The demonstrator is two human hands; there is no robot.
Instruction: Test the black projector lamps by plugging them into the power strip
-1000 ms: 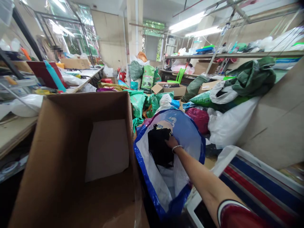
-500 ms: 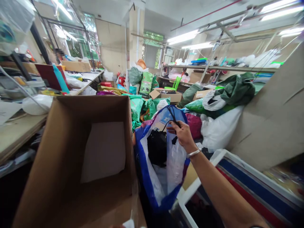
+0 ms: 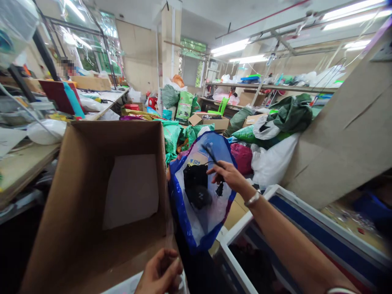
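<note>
One skinny, matte-looking black bunch of cord (image 3: pixel 210 153) is up over the mouth of the blue-rimmed bag (image 3: pixel 177 207), a bit blurry, loose ends poking past the fingers. Right hand (image 3: pixel 229 174) has it pinched between thumb and fingers. Down inside the bag there's a lumpy black heap (image 3: pixel 197 192). Left hand (image 3: pixel 161 270) is at the near-left of the bag, fingers curled, can't tell if they've got anything. Big open carton (image 3: pixel 73 196) sits just left of the bag.

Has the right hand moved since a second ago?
Yes, upward. Judged against the box, the right hand now sits higher in view, with black strands in its grasp.
</note>
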